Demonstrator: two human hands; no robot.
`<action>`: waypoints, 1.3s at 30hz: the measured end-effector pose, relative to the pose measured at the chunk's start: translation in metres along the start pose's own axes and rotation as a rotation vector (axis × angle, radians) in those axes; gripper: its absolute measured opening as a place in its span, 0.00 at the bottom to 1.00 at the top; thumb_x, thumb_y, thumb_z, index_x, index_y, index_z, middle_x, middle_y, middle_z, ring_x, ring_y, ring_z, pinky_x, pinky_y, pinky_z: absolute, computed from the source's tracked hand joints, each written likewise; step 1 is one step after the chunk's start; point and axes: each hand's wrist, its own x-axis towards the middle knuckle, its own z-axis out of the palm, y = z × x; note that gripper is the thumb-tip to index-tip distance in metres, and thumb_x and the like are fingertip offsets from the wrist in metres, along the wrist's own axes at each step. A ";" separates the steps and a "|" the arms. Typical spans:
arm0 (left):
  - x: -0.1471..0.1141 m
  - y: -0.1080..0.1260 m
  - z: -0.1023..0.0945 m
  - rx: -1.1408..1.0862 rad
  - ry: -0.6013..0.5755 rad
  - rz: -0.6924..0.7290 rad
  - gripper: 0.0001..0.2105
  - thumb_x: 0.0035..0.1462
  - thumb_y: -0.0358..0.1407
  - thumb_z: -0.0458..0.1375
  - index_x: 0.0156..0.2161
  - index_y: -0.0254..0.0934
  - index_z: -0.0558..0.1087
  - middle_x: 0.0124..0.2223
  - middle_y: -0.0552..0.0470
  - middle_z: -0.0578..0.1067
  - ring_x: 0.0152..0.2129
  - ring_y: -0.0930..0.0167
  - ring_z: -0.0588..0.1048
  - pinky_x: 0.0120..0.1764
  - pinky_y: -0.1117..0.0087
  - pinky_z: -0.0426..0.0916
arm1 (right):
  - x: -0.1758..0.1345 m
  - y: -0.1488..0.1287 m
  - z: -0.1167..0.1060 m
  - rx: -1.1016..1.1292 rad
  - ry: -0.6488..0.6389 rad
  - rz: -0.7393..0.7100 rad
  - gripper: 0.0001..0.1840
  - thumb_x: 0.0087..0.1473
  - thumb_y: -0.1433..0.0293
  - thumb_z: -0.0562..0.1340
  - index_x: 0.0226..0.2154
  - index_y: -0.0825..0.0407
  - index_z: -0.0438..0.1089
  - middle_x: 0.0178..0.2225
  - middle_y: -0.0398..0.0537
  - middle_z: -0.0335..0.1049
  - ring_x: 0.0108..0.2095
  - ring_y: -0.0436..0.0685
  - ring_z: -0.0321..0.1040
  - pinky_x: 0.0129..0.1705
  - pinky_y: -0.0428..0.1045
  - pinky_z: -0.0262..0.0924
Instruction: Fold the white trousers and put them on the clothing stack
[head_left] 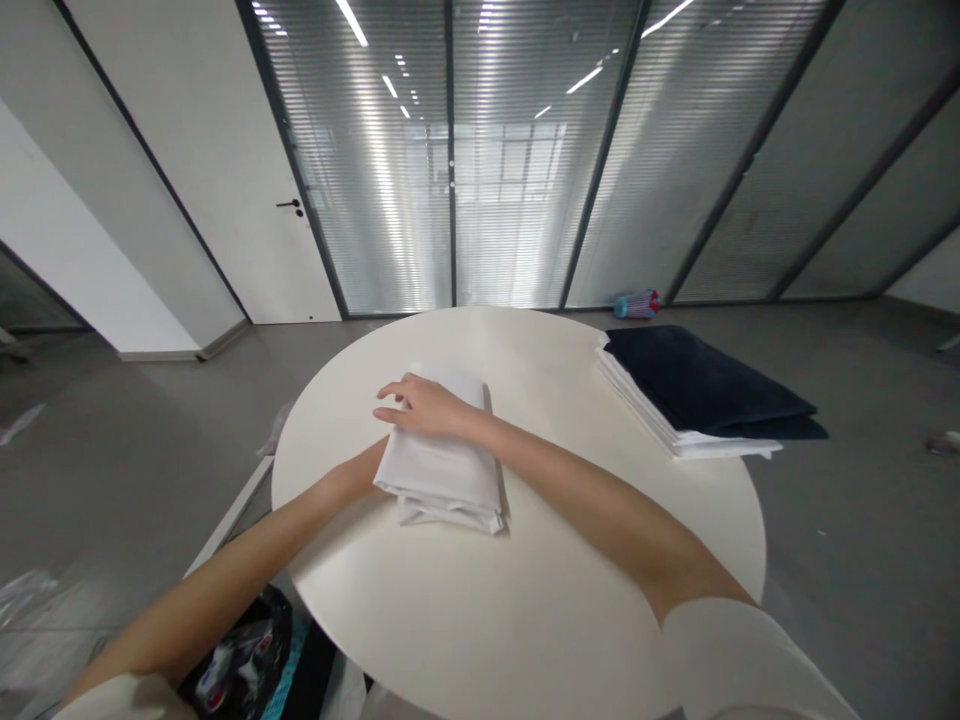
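Left hand [367,478] tucked beneath the folded white cloth [442,460], fingers out of sight, grip impossible to judge. Part of that cloth's top masked by the right hand [424,405]. Stack of folded white fabric [660,415] mostly covered by the dark navy folded towel [705,385]. Both white sleeves cut off at the bottom edge. Small blue-and-red object [637,303] on the floor too small to identify.

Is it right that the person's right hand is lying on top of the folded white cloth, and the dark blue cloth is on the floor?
Not quite. The head view shows the right hand on the folded white cloth, but the dark blue cloth lies on a white stack on the round table, not the floor.
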 end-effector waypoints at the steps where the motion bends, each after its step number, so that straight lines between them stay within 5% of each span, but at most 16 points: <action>1: -0.005 0.006 0.000 -0.006 -0.044 0.013 0.19 0.66 0.50 0.53 0.49 0.38 0.75 0.45 0.46 0.78 0.39 0.65 0.77 0.43 0.63 0.76 | -0.002 0.006 -0.003 -0.042 0.015 -0.050 0.25 0.64 0.51 0.55 0.55 0.46 0.72 0.56 0.54 0.68 0.56 0.63 0.65 0.58 0.58 0.55; 5: -0.031 0.041 0.000 0.095 -0.312 -0.031 0.16 0.68 0.46 0.50 0.47 0.39 0.76 0.47 0.46 0.80 0.44 0.62 0.78 0.48 0.61 0.74 | -0.008 0.025 0.002 -0.254 -0.122 -0.188 0.25 0.66 0.50 0.52 0.52 0.43 0.75 0.65 0.52 0.59 0.68 0.69 0.47 0.66 0.68 0.37; 7: -0.046 0.055 -0.001 0.179 -0.338 -0.021 0.14 0.66 0.46 0.53 0.46 0.39 0.76 0.44 0.46 0.81 0.41 0.62 0.79 0.44 0.62 0.75 | -0.012 0.029 0.010 -0.313 -0.177 -0.233 0.26 0.67 0.50 0.51 0.53 0.44 0.75 0.65 0.51 0.61 0.69 0.69 0.44 0.67 0.69 0.33; 9: -0.057 0.063 -0.006 0.219 -0.218 0.101 0.12 0.66 0.42 0.54 0.47 0.39 0.75 0.39 0.46 0.81 0.35 0.64 0.80 0.40 0.64 0.75 | -0.014 0.031 0.016 -0.342 -0.177 -0.260 0.26 0.68 0.51 0.50 0.54 0.45 0.74 0.64 0.50 0.63 0.69 0.68 0.44 0.68 0.68 0.33; 12: -0.061 0.064 -0.024 0.162 0.142 0.311 0.12 0.67 0.32 0.50 0.49 0.38 0.74 0.35 0.48 0.81 0.29 0.68 0.80 0.34 0.68 0.75 | -0.015 0.030 0.021 -0.354 -0.167 -0.272 0.27 0.68 0.51 0.49 0.56 0.47 0.72 0.64 0.51 0.63 0.70 0.69 0.44 0.68 0.69 0.33; 15: -0.041 0.054 -0.041 0.087 0.471 0.251 0.13 0.68 0.30 0.48 0.45 0.37 0.76 0.33 0.48 0.81 0.31 0.69 0.80 0.33 0.70 0.75 | -0.015 0.030 0.024 -0.336 -0.177 -0.272 0.29 0.67 0.51 0.50 0.58 0.49 0.70 0.64 0.53 0.62 0.70 0.70 0.43 0.68 0.71 0.32; 17: -0.017 0.045 -0.043 0.089 0.500 0.217 0.13 0.68 0.31 0.49 0.44 0.37 0.77 0.37 0.47 0.82 0.35 0.68 0.81 0.37 0.68 0.76 | -0.014 0.032 0.024 -0.267 -0.173 -0.251 0.26 0.67 0.54 0.52 0.59 0.49 0.69 0.64 0.52 0.63 0.70 0.68 0.42 0.69 0.70 0.30; 20: 0.019 0.037 -0.028 0.113 0.269 0.326 0.13 0.69 0.35 0.50 0.48 0.37 0.77 0.45 0.45 0.82 0.46 0.65 0.79 0.49 0.63 0.74 | -0.009 0.037 0.017 0.013 -0.147 -0.195 0.23 0.63 0.59 0.59 0.58 0.48 0.70 0.59 0.47 0.70 0.67 0.62 0.54 0.69 0.64 0.44; 23: 0.036 0.041 -0.002 0.106 -0.097 0.367 0.20 0.69 0.42 0.50 0.60 0.37 0.70 0.60 0.42 0.73 0.63 0.60 0.66 0.62 0.55 0.62 | 0.003 0.046 0.005 0.197 -0.099 -0.136 0.25 0.66 0.57 0.54 0.60 0.49 0.67 0.57 0.46 0.72 0.59 0.57 0.66 0.61 0.55 0.62; 26: 0.034 0.053 0.017 0.089 -0.381 0.305 0.30 0.67 0.51 0.51 0.69 0.41 0.59 0.70 0.45 0.58 0.69 0.58 0.50 0.68 0.51 0.49 | 0.018 0.062 0.000 0.028 -0.113 -0.056 0.26 0.68 0.55 0.52 0.62 0.49 0.66 0.66 0.49 0.59 0.65 0.62 0.56 0.66 0.62 0.51; 29: 0.027 0.061 0.025 0.069 -0.433 0.282 0.36 0.61 0.56 0.55 0.69 0.45 0.56 0.71 0.47 0.57 0.69 0.55 0.48 0.69 0.48 0.42 | 0.028 0.080 0.004 -0.127 -0.176 0.021 0.29 0.67 0.52 0.50 0.65 0.44 0.61 0.69 0.47 0.52 0.70 0.68 0.45 0.68 0.69 0.36; 32: 0.026 0.064 0.026 0.063 -0.425 0.268 0.38 0.58 0.58 0.58 0.69 0.47 0.58 0.70 0.48 0.59 0.69 0.54 0.49 0.69 0.48 0.41 | 0.033 0.090 0.009 -0.164 -0.205 0.032 0.32 0.67 0.50 0.47 0.68 0.42 0.55 0.70 0.46 0.49 0.70 0.69 0.42 0.68 0.70 0.32; 39: 0.029 0.064 0.027 0.047 -0.414 0.239 0.34 0.59 0.56 0.58 0.68 0.48 0.60 0.69 0.49 0.62 0.69 0.56 0.52 0.69 0.49 0.43 | 0.048 0.082 0.022 -0.288 -0.144 0.073 0.28 0.68 0.55 0.48 0.64 0.43 0.63 0.70 0.48 0.49 0.71 0.69 0.38 0.68 0.73 0.26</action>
